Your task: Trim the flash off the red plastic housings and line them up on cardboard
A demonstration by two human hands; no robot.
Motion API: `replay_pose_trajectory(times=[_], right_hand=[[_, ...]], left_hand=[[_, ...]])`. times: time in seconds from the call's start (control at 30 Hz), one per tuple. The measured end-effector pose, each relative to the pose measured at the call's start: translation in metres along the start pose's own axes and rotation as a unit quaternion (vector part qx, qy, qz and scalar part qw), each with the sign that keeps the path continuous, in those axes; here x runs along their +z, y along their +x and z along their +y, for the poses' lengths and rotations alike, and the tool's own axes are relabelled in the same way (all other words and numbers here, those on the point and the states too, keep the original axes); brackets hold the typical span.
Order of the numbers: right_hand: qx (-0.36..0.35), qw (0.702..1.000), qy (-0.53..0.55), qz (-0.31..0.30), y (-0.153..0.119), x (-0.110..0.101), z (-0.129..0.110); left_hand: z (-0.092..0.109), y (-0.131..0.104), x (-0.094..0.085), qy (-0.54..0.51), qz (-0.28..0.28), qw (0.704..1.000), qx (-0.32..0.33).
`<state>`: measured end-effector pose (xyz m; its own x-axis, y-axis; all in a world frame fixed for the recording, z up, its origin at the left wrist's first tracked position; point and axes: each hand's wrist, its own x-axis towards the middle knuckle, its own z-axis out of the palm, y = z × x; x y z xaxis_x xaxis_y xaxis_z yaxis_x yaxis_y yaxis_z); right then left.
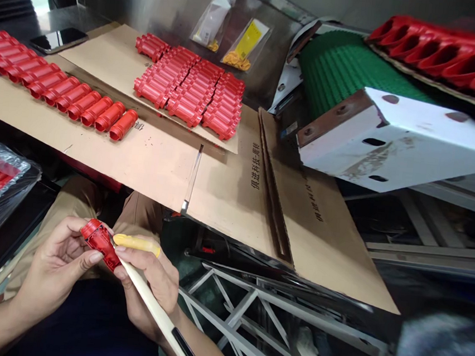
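Observation:
My left hand [59, 264] is closed around one end of a red ribbed plastic sleeve [99, 241], held tilted above my lap. In my right hand [150, 279] is a long, flat, cream-coloured tool [153, 304] with a black patch near its lower end. Its upper tip meets the side of the sleeve, where my fingers hide it. A yellow finger cot [136, 243] covers one right finger. My right thumb and fingertips also touch the sleeve's lower end.
Red sleeves stand in a row [72, 98] and in a block [191, 87] on cardboard [159, 162]. A phone [58, 40] and bags of yellow pieces [244, 47] lie behind. At right is a green conveyor belt [353, 66]; at left, a plastic-lined bin [23, 171].

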<state>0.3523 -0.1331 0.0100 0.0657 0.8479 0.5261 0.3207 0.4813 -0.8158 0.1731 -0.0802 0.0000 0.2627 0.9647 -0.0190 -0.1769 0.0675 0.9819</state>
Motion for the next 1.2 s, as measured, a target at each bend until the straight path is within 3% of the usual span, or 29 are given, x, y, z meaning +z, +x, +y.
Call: replay_pose_trajectory(times=[1.03,1.2], right_hand=[[-0.033,0.997,-0.057,0.033,-0.0033,0.0098,-0.0004],[-0.029,0.998,-0.042,0.035,-0.0045,0.0090,-0.0017]], left_hand=[[0.0027,-0.0018,0.0031,0.004,0.011,1.000,0.011],[0.0025,-0.0066,0.0059,-0.015,0.022,0.999,-0.020]])
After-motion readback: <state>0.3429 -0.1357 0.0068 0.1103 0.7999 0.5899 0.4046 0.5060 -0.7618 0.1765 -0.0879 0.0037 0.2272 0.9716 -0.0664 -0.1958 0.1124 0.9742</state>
